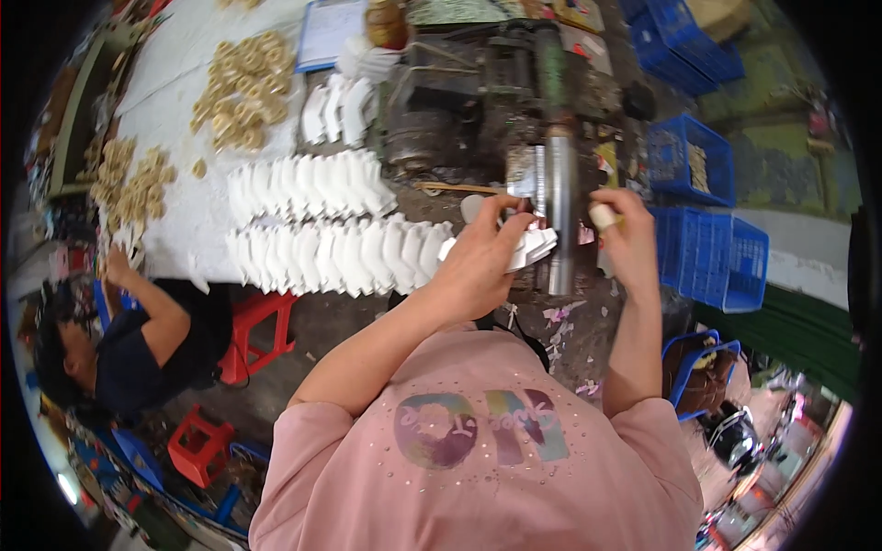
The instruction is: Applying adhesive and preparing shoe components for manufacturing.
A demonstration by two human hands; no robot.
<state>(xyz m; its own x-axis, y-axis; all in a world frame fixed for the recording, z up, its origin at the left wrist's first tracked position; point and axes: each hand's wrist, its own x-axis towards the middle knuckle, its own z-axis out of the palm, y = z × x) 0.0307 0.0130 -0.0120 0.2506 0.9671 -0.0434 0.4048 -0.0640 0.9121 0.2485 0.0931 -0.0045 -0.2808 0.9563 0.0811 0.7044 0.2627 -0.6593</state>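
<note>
My left hand is closed on a small bunch of white curved pieces, held against the near side of a shiny metal cylinder. Its thumb and forefinger curl together above them, beside a pale round piece. On the cylinder's other side, my right hand pinches a small cream-coloured ring-like piece; its exact shape is partly covered by the fingers. Two long rows of similar white curved pieces, a nearer row and a farther row, lie on the table left of my left hand.
A dark machine stands behind the rows. Beige rings lie heaped on the white-covered table. Blue crates line the right side. Red stools stand lower left, near a seated co-worker handling pieces at the table.
</note>
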